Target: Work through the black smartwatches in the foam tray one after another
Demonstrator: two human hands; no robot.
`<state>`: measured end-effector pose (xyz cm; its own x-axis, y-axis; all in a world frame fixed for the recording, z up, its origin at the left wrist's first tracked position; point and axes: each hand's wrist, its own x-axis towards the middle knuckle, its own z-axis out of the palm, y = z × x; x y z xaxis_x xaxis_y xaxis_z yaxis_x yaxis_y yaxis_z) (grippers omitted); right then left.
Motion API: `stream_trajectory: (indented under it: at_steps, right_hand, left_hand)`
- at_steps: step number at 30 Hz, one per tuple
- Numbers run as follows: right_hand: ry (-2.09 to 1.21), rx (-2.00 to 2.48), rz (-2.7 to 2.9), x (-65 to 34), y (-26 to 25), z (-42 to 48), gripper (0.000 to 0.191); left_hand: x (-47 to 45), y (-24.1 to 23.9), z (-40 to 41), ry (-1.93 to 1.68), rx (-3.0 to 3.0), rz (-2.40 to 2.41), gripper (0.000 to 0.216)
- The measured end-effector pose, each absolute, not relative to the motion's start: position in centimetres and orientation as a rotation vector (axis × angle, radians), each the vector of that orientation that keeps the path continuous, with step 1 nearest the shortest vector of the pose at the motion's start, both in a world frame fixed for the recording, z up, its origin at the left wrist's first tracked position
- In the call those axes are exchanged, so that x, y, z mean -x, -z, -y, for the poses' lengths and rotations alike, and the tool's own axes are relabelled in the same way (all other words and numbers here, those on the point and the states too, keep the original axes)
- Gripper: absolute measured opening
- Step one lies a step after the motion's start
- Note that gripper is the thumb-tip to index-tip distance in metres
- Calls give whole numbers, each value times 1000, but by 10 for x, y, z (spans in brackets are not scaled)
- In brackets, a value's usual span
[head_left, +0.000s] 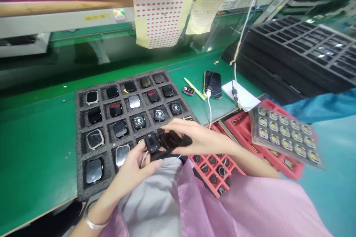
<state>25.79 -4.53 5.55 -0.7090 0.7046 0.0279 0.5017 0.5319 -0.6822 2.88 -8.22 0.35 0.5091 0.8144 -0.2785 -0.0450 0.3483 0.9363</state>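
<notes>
Black square piece (pixel 152 142), small, flat-faced with rounded corners and dull sheen, sat over the near right part of a grey foam tray (pixel 79 144), raised toward the wearer's lap. Left hand (pixel 141 164) had its grip closed on it, fingers and thumb at its edges; a thin white curve showed beside the fingers, cord or rim, could not tell which. Right hand (pixel 198 139), just beside, had its grip curled round a dark glossy piece (pixel 172 140), brownish-black, outline blurred; whether the two pieces touched could not be told. Foam tray lay on a green counter (pixel 36 137), its pockets bearing square watches (pixel 94 170), some dark-faced, some pale-rimmed. Beyond its right side: pale green pen (pixel 194 88), phone (pixel 215 84). By the right forearm, a red tray (pixel 209 174) of round-faced pieces.
</notes>
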Motion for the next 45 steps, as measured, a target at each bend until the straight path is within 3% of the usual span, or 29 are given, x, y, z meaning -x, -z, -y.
stream_trajectory:
  at_steps: [10,17,23,34,45]
  right_hand:
    - [-649,991,2450,-223,-36,58,44]
    - [-606,1003,2400,-219,-43,62,50]
    - [-372,1024,2526,-203,-44,57,37]
    - [-536,1215,2478,-188,-56,65,36]
    - [-497,1303,2337,-188,-55,80,35]
  left_hand:
    - [-31,-1,79,-735,-1141,-932,48]
    - [-32,0,79,-782,-1124,-867,50]
    - [-32,4,77,-853,-1114,-891,42]
    - [-31,2,75,-1018,-825,-672,29]
    - [-27,-3,75,-848,-858,-603,27]
